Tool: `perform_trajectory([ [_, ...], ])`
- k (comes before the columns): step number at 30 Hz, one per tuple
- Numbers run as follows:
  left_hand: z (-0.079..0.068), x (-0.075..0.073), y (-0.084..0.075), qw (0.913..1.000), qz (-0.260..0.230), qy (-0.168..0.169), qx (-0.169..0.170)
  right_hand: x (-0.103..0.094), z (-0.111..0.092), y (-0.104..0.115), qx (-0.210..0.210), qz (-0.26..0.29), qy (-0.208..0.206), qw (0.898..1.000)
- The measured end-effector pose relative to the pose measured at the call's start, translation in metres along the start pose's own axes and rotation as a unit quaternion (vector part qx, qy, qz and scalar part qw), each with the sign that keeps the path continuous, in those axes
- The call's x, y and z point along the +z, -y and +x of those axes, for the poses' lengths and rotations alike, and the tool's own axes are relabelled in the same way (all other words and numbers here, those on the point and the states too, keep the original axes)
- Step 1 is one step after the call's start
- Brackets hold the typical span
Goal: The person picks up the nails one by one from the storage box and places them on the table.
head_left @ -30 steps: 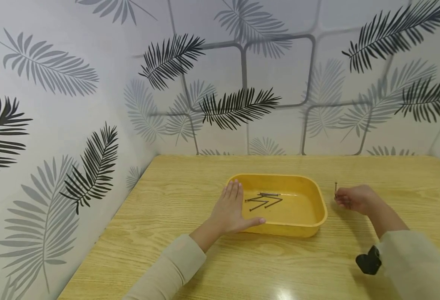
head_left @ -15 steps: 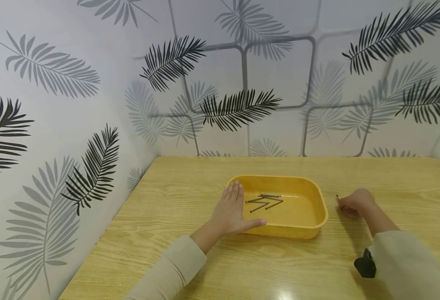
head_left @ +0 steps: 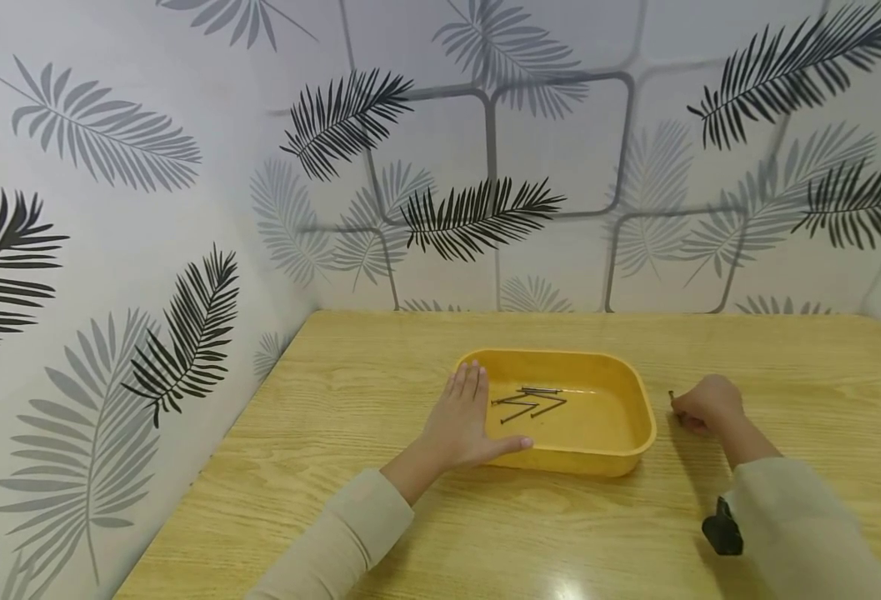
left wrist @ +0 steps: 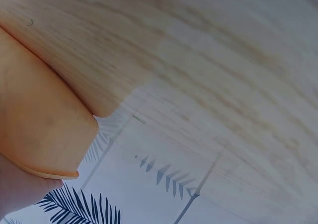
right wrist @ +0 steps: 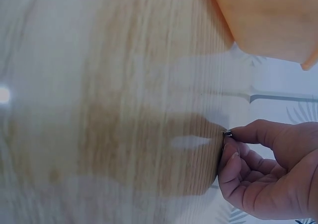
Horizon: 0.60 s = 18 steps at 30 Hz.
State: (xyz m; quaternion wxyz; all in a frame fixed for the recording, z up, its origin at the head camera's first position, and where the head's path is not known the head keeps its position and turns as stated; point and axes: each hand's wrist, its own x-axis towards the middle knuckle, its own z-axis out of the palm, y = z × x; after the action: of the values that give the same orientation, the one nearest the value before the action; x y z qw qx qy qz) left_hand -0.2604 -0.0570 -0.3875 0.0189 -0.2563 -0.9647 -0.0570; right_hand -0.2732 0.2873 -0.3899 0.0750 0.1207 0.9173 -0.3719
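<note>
A yellow rectangular tray [head_left: 598, 423] stands on the wooden table, with several dark nails [head_left: 519, 414] lying loosely in its left half. My left hand [head_left: 455, 429] rests over the tray's left end, fingers straight along the rim and thumb out over the front edge. To the right of the tray, my right hand [head_left: 713, 404] is low over the table and pinches a nail [head_left: 672, 396] between thumb and fingertips. In the right wrist view the nail's shiny end [right wrist: 227, 133] pokes out of the pinch; the fingers hide most of its shank.
The light wooden table [head_left: 320, 400] meets a wall [head_left: 560, 250] with a leaf pattern at the back and on the left. A small black object [head_left: 723, 529] sits at the right cuff.
My right hand has lowered toward the table and turned its back upward, and the nail that stood tall above the fingers now shows only a short end. Left hand and tray have stayed still.
</note>
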Motion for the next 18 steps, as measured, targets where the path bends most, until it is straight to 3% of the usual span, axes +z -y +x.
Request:
perform_trajectory([
  [6,-0.0002,-0.0007,-0.0013,1.0000,0.004,-0.001,-0.002,0.0001,0.0000,0.0000,-0.014,-0.018,-0.001,1.000],
  [13,-0.0001,-0.0022,-0.0015,1.0000,-0.006,0.006,-0.002,-0.0027,-0.0017,0.0048,0.028,0.028,0.019,0.999],
  [18,-0.0003,-0.0029,-0.0020,1.0000,-0.007,0.004,-0.001,-0.0038,-0.0020,0.0069,0.037,0.028,0.027,0.999],
])
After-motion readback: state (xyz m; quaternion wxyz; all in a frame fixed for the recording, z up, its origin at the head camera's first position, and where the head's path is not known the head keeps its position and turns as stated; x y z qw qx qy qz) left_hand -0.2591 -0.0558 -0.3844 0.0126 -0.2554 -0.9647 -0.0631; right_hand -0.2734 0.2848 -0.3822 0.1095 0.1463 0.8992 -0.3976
